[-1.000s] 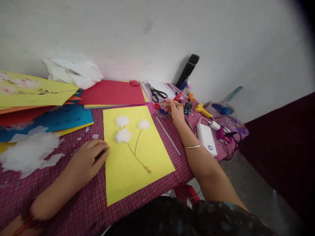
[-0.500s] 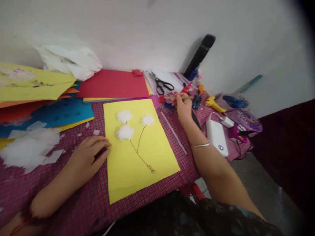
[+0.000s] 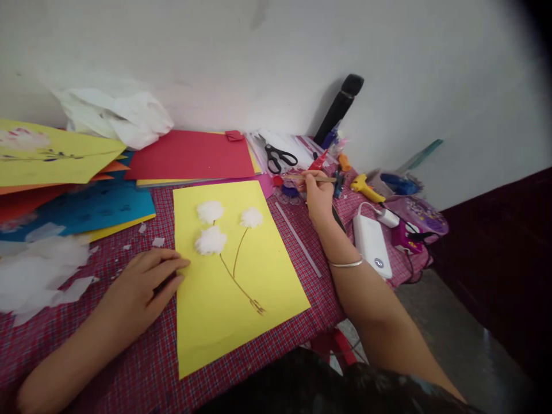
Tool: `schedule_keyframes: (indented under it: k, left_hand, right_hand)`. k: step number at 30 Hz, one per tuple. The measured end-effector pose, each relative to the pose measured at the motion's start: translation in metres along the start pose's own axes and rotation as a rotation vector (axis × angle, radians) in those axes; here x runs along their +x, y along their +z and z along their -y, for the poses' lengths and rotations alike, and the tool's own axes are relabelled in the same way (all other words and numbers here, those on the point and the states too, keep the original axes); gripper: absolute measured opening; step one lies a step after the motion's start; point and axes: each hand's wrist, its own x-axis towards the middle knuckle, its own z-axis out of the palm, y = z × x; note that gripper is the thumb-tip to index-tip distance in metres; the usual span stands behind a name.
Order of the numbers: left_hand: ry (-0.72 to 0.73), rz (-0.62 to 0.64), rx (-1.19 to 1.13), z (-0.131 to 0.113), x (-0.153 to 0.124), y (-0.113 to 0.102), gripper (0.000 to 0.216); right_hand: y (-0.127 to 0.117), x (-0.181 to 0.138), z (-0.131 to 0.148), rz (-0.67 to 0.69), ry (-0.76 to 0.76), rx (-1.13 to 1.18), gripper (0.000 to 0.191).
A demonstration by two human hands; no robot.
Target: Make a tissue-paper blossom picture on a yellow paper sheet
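A yellow sheet of paper [image 3: 267, 270] lies on the checked cloth, bearing fluffy white flower heads [image 3: 211, 240] and thin brown stems [image 3: 234, 278]. My left hand [image 3: 149, 282] rests flat at its left edge, fingers extended and fingertips touching the paper. Beyond the sheet's upper right corner, my right hand [image 3: 319, 198] pinches a slim wooden-handled paintbrush [image 3: 324, 179], held nearly level. The brush's tip is too small to make out. Close by its left end are small round pots with a red lid [image 3: 278, 180] and a blue one [image 3: 289, 190].
Left of the sheet lies a heap of white tissue pieces [image 3: 43, 270]. Behind are red paper [image 3: 194, 155], black scissors [image 3: 279, 159] and a white plastic bag [image 3: 116, 118]. A yellow glue gun [image 3: 365, 188] and white power bank [image 3: 371, 247] sit at right. A clear glue stick [image 3: 298, 240] lies beside the sheet.
The view has shifted slightly, so the scene sits a little lower and further left. Both hands keep nearly the same places, and the paintbrush stays in my right hand.
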Motion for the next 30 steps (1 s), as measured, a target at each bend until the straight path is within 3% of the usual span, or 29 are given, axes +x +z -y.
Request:
schedule_keyframes:
  k: [8,13,15,18,22,26,30]
  left_hand:
    - [0.102,-0.073,0.038,0.001,-0.002,0.000,0.032]
    - [0.082,-0.054,0.040,0.006,-0.005,0.003,0.036]
    - [0.071,-0.042,0.038,0.009,-0.006,0.004,0.038]
    - [0.031,-0.020,0.021,0.011,-0.005,0.004,0.039]
    - [-0.045,0.040,0.003,0.005,0.001,-0.001,0.038]
    - [-0.041,0.067,0.001,0.002,0.004,-0.004,0.037]
    - [-0.026,0.069,-0.008,0.005,0.005,-0.003,0.038]
  right_hand:
    - [0.001,0.004,-0.007,0.031,0.000,0.060,0.019]
    - [0.003,-0.013,0.013,0.048,-0.190,0.035,0.025]
    - [0.006,-0.027,0.026,0.140,-0.303,-0.019,0.026]
    - [0.012,-0.045,0.039,0.391,-0.478,-0.188,0.023]
    - [0.016,-0.051,0.038,0.689,-0.523,-0.435,0.029]
    - [0.019,-0.041,0.029,0.812,-0.518,-0.572,0.038]
    - [0.020,-0.023,0.035,0.920,-0.636,-0.798,0.041]
